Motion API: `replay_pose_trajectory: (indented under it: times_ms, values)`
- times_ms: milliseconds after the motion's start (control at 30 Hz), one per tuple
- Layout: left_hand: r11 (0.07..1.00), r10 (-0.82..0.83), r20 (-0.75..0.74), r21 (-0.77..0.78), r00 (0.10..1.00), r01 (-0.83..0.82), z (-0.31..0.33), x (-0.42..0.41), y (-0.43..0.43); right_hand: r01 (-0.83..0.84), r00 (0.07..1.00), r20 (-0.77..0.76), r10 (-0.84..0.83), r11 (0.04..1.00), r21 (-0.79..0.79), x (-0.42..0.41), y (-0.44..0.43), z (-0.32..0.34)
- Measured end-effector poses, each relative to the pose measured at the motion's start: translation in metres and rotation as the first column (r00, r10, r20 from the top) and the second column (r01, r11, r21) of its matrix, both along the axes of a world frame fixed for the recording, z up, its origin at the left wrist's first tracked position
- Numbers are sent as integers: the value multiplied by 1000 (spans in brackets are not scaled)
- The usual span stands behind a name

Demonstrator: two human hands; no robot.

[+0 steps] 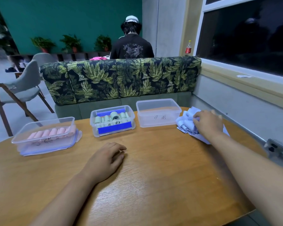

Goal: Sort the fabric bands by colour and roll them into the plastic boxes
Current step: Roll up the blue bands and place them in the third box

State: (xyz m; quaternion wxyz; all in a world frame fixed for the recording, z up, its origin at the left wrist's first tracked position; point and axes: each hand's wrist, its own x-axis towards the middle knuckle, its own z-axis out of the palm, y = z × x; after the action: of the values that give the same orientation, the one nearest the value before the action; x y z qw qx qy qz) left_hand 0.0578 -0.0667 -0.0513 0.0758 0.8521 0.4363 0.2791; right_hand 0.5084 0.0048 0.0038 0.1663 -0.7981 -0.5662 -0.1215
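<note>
Your right hand (pixel 207 123) curls its fingers round the pale blue bands (pixel 185 124) beneath it: lift out only one. Your left hand (pixel 107 158) rests loose and empty on the table (pixel 153 180); bring it across to roll tightly. The empty box (pixel 157 120) waits just left of your right hand.

On the front wall of the empty clear box (pixel 158 119) at your one o'clock, you can read a handwritten "B" beside a mark too scrawled to make out. The marker writing on the box of green rolls (pixel 112 133) at twelve o'clock and the box of pink rolls (pixel 44 145) at ten o'clock is too blurred to read.
</note>
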Motion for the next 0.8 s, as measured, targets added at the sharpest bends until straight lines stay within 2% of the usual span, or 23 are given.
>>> replay_pose_trajectory:
  times_ms: [100, 200, 267, 367, 467, 567, 633, 700, 800]
  values:
    - [1000, 22, 1, -8, 1000, -22, 0, 0, -3, 11, 1000, -1, -11, 999, -30, 2, 8, 0]
    - [999, 42, 25, -8, 999, -42, -2, -2, -10, 12, 996, -86, -13, 1000, -11, 12, 11, -3]
    - [999, 45, 33, -8, 998, -45, -3, -4, -17, -21, 997, -73, 26, 998, 65, 6, 6, -1]
    - [998, 54, 43, -16, 998, -54, -2, -7, -22, -153, 978, -94, 186, 947, 284, -28, -10, 9]
    - [997, 73, 47, -21, 996, -72, -1, -6, -25, -380, 881, -85, 465, 805, 456, -80, -40, 13]
    - [993, 116, 84, -20, 990, -115, 1, -6, -29, -634, 688, -90, 720, 657, 407, -135, -78, -7]
    - [989, 146, 120, -29, 982, -143, 2, -7, -31, -751, 579, -90, 811, 572, 330, -161, -102, -25]
    - [986, 164, 162, -56, 973, -157, 3, -9, -34, -816, 507, -34, 861, 492, 304, -173, -113, -39]
    - [983, 177, 182, -78, 967, -165, 3, -10, -37, -836, 499, 83, 862, 455, 307, -173, -113, -47]
